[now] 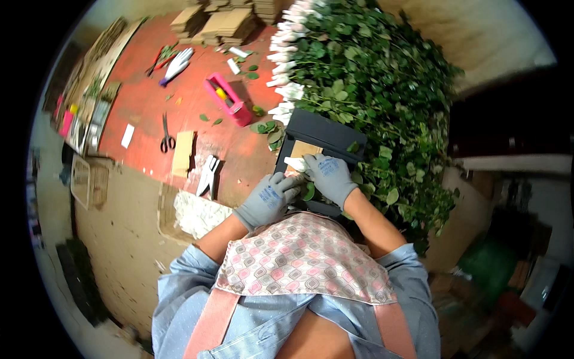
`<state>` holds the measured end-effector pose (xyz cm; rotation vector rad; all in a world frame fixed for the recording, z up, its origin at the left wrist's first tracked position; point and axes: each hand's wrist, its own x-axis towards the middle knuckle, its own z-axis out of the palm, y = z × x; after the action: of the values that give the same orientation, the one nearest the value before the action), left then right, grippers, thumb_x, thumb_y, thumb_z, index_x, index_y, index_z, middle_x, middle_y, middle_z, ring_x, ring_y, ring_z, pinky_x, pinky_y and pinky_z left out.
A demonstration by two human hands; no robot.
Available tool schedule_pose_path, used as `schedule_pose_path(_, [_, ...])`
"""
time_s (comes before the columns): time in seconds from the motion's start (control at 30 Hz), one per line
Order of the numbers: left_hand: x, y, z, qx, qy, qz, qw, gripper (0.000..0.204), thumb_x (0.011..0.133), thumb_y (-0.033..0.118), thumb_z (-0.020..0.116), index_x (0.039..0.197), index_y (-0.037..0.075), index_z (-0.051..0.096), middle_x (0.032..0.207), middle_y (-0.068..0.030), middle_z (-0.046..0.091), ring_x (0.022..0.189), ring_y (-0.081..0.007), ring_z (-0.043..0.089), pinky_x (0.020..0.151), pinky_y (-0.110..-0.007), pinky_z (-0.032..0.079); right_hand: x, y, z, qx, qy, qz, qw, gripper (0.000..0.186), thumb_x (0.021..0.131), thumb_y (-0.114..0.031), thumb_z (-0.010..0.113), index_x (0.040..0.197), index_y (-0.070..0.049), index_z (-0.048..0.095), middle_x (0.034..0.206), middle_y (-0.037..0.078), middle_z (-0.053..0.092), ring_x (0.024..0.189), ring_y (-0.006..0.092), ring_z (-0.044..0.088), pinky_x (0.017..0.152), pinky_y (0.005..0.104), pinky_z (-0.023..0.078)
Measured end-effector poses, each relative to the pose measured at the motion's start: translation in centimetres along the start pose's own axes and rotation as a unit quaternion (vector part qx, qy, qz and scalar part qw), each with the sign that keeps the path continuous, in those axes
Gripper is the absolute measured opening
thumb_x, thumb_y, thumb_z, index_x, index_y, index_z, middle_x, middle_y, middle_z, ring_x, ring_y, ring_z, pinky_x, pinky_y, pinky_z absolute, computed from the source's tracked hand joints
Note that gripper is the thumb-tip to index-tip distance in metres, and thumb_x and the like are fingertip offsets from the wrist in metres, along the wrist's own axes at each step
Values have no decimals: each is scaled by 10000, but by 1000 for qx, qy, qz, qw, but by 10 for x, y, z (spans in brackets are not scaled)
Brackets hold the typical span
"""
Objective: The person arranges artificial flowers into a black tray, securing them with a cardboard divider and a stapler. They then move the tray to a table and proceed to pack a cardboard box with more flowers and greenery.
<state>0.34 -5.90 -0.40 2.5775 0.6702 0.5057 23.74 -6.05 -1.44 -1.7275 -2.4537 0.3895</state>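
In front of my apron, both gloved hands meet over a dark box-like stand (323,126) with a brown cardboard piece (307,148) on it. My right hand (330,175) is closed on a rose stem whose bud is in a white sleeve (293,163). Beside it, my left hand (268,198) has its fingers curled in near the same stem; what they hold is hidden. A green leaf (309,192) shows between the hands. Many leafy stems (371,78) lie piled to the right, their white-sleeved buds (283,64) lined up on the left side.
On the red table (143,90) lie a white-handled stapler or cutter (207,176), folded cardboard (183,154), black scissors (166,134) and a white glove (177,64). A pink holder (228,100) stands farther back, near cardboard stacks (222,27). White pieces fill a crate (200,215) beside the table.
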Motion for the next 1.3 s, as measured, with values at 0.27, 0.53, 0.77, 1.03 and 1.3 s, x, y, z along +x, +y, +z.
schedule_pose_path(0.27, [54, -50, -30, 85, -54, 8, 995, 366, 825, 160, 702, 1187, 109, 685, 1087, -76, 643, 1013, -303, 597, 845, -434, 489, 3, 7, -1, 81, -49, 46, 994, 361, 903, -221, 657, 1237, -95, 605, 1057, 135, 694, 978, 349, 686, 812, 471, 538])
schedule_pose_path(0.53, [66, -73, -22, 243, -171, 92, 951, 219, 872, 184, 630, 1069, 101, 676, 1179, -169, 627, 1012, -307, 605, 843, -433, 495, 3, 16, -9, 133, -72, 70, 986, 328, 922, -208, 624, 1229, -92, 621, 1083, 192, 721, 1035, 382, 685, 867, 502, 527])
schedule_pose_path(0.77, [66, -77, -25, 293, -85, 166, 938, 129, 924, 216, 555, 946, 121, 639, 970, -81, 598, 930, -267, 584, 752, -406, 467, 7, 15, -5, 104, -40, 44, 993, 298, 884, -115, 616, 1180, -84, 597, 1057, 206, 715, 1002, 410, 686, 846, 514, 527])
schedule_pose_path(1.03, [35, -87, -32, 282, -73, 124, 948, 130, 884, 197, 556, 953, 109, 622, 937, -83, 560, 921, -268, 557, 770, -415, 456, 11, 13, 0, 63, -34, 8, 997, 326, 857, -91, 625, 1173, -75, 546, 966, 202, 716, 927, 403, 701, 793, 510, 532])
schedule_pose_path(1.3, [-47, -140, -96, 314, -176, -136, 923, 105, 795, 173, 645, 801, 115, 732, 828, -99, 692, 833, -298, 659, 714, -435, 480, 13, 8, -12, 16, -83, -2, 996, 290, 863, -97, 620, 1140, -56, 547, 903, 180, 725, 887, 383, 709, 763, 492, 532])
